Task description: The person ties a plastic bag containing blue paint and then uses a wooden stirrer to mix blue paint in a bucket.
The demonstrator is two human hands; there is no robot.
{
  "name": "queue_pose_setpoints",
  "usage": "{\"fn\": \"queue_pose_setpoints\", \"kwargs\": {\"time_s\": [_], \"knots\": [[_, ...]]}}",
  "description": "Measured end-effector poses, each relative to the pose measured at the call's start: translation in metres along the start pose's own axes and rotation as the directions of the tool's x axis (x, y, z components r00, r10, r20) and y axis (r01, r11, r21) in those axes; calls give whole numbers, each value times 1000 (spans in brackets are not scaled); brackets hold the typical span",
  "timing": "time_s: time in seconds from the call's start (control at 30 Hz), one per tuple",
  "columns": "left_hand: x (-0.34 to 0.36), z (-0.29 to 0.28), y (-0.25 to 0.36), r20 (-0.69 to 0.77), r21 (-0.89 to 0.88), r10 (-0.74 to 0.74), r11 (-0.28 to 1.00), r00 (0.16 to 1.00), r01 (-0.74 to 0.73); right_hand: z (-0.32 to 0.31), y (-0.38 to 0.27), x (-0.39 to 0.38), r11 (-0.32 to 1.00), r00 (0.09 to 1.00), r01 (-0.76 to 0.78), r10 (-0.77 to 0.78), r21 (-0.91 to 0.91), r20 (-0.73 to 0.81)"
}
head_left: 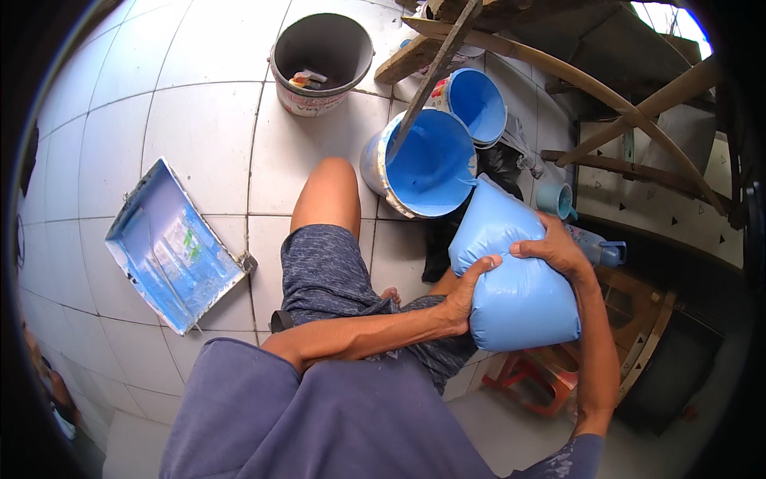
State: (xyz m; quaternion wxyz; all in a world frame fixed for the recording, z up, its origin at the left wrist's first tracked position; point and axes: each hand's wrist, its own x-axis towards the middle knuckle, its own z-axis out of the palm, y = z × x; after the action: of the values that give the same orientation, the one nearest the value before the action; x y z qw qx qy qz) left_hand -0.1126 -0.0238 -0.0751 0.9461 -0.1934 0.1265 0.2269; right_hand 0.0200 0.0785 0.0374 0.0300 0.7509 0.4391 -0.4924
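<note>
A bulging plastic bag of light blue paint [523,271] is gripped between my two hands. My left hand [465,297] is closed on its left side, the thumb pressing on top. From the right, my right hand [557,246] wraps around it, thumb also on top. The bag's narrow corner points at the rim of a white bucket with blue paint inside [431,160], and a blue strand runs from that corner into the bucket. A long flat stick [435,76] slants across the bucket's mouth, its lower end at the left inner wall.
A paint tray smeared with blue [171,247] lies on the white floor tiles at left. A dark-lined bucket [319,64] and a second blue-lined bucket [479,108] stand farther off. Wooden slats [630,112], a mug [554,199] and a red stool [538,387] crowd the right.
</note>
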Motion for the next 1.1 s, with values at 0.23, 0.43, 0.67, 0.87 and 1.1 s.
{"fn": "queue_pose_setpoints", "kwargs": {"time_s": [0.23,0.43,0.67,0.87,1.1], "knots": [[6,7,-3,60,-71,2,997,998,2,-11,-3,16,980,998,17,-5,-198,65],[19,-18,1,23,-43,62,997,998,-61,1,6,32,984,995,98,-92,-147,50],[15,-18,28,32,-32,83,996,996,-82,7,26,51,978,997,-3,-14,-210,-80],[21,-24,20,-5,-91,180,979,984,-180,3,44,46,976,999,38,-38,-213,4],[32,-40,15,47,-42,149,988,988,-147,-5,84,30,1000,993,12,-8,-27,119]]}}
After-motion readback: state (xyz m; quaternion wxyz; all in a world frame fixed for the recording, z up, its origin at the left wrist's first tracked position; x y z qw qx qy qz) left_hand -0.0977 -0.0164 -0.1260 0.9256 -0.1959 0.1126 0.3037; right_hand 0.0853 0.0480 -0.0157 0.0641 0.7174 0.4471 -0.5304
